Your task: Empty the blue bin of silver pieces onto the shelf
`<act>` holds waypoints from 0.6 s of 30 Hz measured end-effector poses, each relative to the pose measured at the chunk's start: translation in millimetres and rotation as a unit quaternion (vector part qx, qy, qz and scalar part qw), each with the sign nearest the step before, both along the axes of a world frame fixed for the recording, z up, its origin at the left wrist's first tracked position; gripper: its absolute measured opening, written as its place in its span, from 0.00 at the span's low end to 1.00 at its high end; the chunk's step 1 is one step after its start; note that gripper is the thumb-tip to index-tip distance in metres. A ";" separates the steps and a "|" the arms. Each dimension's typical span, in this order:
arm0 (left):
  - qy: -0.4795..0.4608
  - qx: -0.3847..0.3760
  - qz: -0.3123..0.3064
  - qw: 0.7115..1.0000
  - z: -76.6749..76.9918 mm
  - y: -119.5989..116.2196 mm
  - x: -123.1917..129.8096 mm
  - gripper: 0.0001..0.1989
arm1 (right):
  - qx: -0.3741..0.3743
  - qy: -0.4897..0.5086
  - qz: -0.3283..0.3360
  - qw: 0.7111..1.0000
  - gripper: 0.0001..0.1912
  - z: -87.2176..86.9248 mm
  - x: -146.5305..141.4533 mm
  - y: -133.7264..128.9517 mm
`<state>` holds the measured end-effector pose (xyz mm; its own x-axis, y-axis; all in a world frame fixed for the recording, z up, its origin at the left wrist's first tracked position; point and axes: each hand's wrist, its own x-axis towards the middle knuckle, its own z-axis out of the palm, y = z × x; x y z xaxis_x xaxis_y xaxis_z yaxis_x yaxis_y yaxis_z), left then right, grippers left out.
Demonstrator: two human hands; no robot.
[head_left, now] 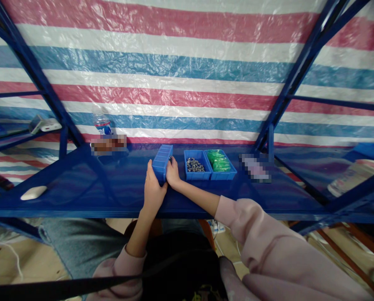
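A blue plastic bin (162, 161) is tipped on its side above the blue table, its ribbed outer face toward the camera. My left hand (153, 186) grips its left and lower side. At its right side is my right hand (173, 172), fingers curled at the bin's open side, with a small dark thing at the fingertips that I cannot make out. The bin's inside is hidden. To the right, a blue bin of small metal parts (195, 164) stands beside a blue bin of green packets (218, 160).
A plastic bottle (103, 123) stands at the back left behind a blurred brown item (108, 144). A white mouse-like object (33, 192) lies at the left front. A blurred flat item (255, 167) is right of the bins. Blue frame posts (276, 100) rise on both sides.
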<state>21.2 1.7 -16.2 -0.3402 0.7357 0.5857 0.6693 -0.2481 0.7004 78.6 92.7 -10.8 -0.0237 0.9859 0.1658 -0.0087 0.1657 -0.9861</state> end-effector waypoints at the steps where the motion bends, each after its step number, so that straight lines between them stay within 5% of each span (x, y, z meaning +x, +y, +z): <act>1: -0.009 -0.001 0.000 1.000 -0.5 0.4 -0.6 0.49 | -0.009 -0.004 -0.003 1.000 0.24 0.0 -0.7 0.3; 18: 0.011 0.019 -0.019 1.000 4.6 -0.8 -0.8 0.45 | 0.037 0.039 -0.009 0.999 0.20 -13.0 -2.8 6.3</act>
